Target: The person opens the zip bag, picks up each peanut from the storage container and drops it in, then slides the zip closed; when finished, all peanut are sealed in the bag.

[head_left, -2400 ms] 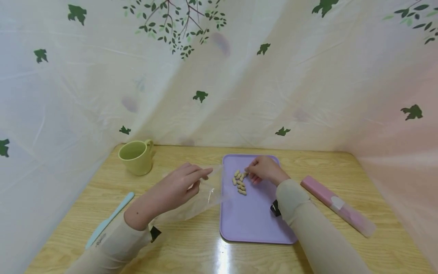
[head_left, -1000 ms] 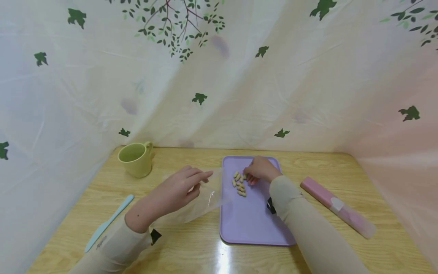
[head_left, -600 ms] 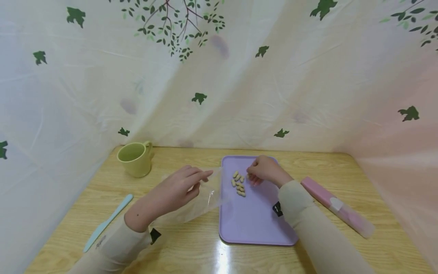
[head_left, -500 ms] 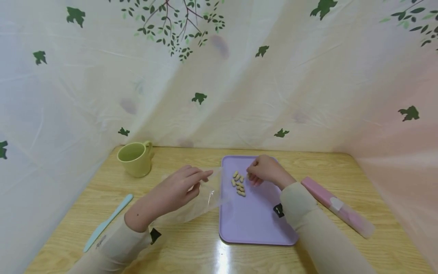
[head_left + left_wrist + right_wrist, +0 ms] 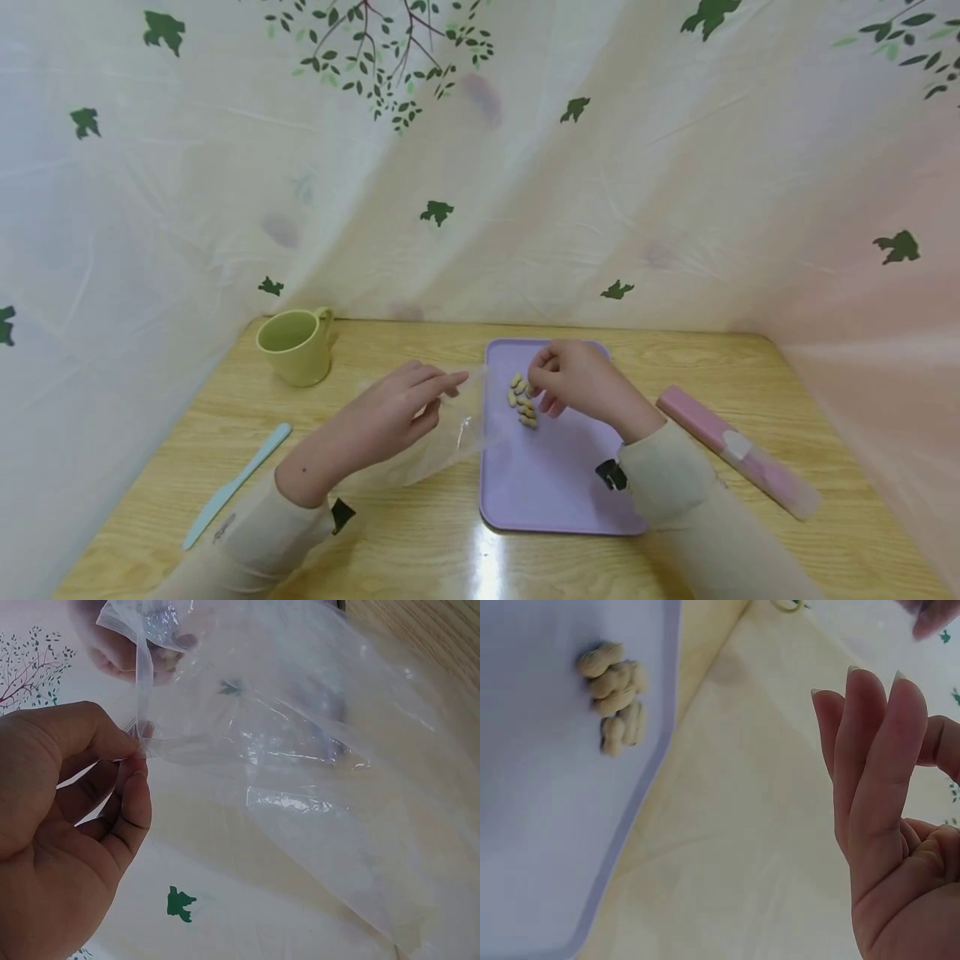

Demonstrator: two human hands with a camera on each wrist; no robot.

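Observation:
My left hand pinches the edge of a clear plastic bag between thumb and index finger. In the left wrist view the bag spreads out, with its zip strip near the fingertips. My right hand hovers over the purple tray, thumb and index finger curled together in a pinch. A peanut appears to be in that pinch, though the fingertips hide it; in the right wrist view the other fingers are fairly straight. Several peanuts lie in a loose cluster on the tray, just left of the right hand.
A yellow-green mug stands at the back left. Nearer the front left lies a pale blue spatula-like knife. To the tray's right is a long pink case with a translucent end. A patterned curtain closes off the table's back.
My right hand reached the peanuts' right edge, and one peanut there left the tray. The hand has since risen and shifted left toward the bag. The left hand has hardly moved.

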